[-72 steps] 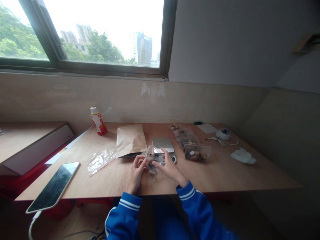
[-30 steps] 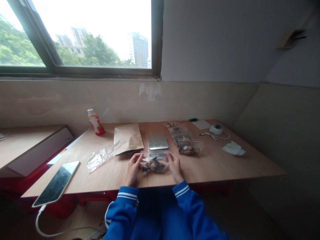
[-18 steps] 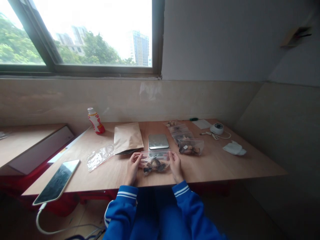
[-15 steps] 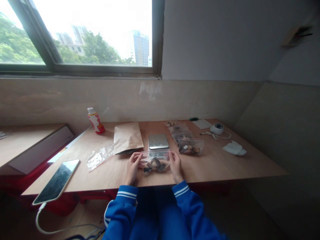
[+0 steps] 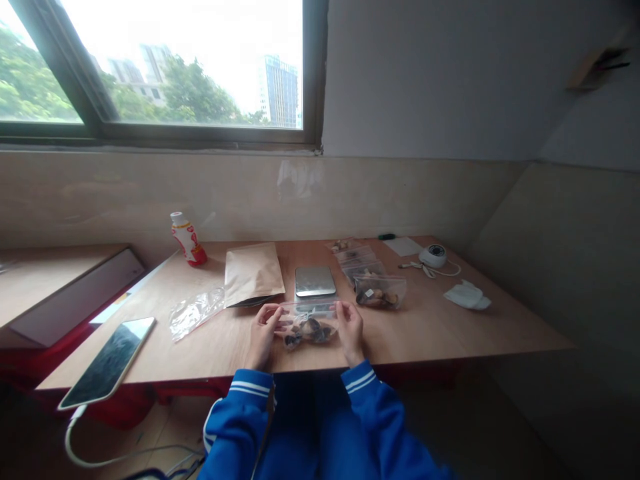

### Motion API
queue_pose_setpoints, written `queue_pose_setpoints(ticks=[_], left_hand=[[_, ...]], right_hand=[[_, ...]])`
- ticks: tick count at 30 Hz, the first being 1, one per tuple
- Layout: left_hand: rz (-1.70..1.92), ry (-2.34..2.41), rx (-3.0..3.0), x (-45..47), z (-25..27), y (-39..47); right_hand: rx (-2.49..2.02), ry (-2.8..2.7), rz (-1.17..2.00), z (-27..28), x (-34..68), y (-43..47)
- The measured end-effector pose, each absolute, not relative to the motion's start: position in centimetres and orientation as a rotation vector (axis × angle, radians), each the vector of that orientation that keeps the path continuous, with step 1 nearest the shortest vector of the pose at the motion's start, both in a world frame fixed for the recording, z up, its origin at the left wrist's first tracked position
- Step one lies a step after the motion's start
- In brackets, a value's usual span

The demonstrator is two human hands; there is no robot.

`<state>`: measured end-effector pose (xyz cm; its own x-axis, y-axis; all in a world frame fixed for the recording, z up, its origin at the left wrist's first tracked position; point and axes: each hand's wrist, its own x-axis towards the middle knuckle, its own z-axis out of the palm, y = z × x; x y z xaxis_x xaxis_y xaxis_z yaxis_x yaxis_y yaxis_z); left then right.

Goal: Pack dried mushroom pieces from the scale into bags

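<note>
Daylight from the wide window is falling across the wooden table (image 5: 450,333) where I am working. My left hand (image 5: 263,331) and right hand (image 5: 349,326) are each pinching an end of a clear zip bag (image 5: 306,325) of dark pieces, lying near the table's front edge. Judging by this, filling is finished and the sealing is underway. Beyond it are sitting a small scale (image 5: 315,281), a kraft pouch (image 5: 251,273) and already filled bags (image 5: 379,291).

Clear zip bag (image 5: 307,325), dark pieces inside, flat on table's near edge.
</note>
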<state>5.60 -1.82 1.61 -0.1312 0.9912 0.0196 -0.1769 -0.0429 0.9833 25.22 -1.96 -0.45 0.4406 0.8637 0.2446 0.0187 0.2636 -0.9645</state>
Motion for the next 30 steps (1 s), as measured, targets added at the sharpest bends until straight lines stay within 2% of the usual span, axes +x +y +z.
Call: queue_pose_setpoints(ticks=[10, 30], left_hand=[[1.405, 1.000, 1.034, 5.38, 0.99, -1.51], [1.336, 1.115, 1.190, 5.41, 1.37, -1.84]], right_hand=[[-1.032, -0.896, 0.942, -0.06, 24.94, -1.98], [-1.054, -0.824, 0.913, -0.30, 25.22, -1.94]])
